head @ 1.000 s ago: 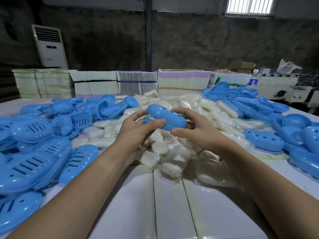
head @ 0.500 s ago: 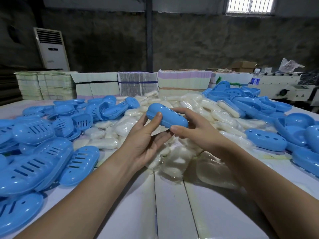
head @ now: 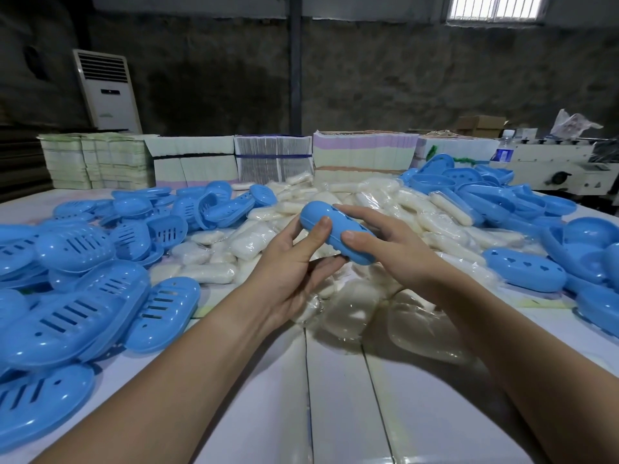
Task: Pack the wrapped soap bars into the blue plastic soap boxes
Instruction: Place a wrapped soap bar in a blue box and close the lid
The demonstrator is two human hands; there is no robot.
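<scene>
A closed blue plastic soap box (head: 335,234) is held in the air above the table's middle, tilted down to the right. My left hand (head: 291,269) holds its left end, thumb on top and fingers underneath. My right hand (head: 392,249) grips its right half, thumb on the near side and fingers over the far side. A heap of wrapped white soap bars (head: 351,209) lies under and behind the hands. Whether a bar is inside the box is hidden.
Slotted blue box halves (head: 77,296) are piled at the left, more blue box halves and closed boxes (head: 526,269) at the right. Stacks of flat cartons (head: 271,159) line the white table's (head: 338,413) far edge. A standing air conditioner (head: 107,92) is behind.
The box was closed between both hands, then lifted slightly. My left hand loosened briefly and now holds its left end again with the thumb on top; the right hand kept its grip.
</scene>
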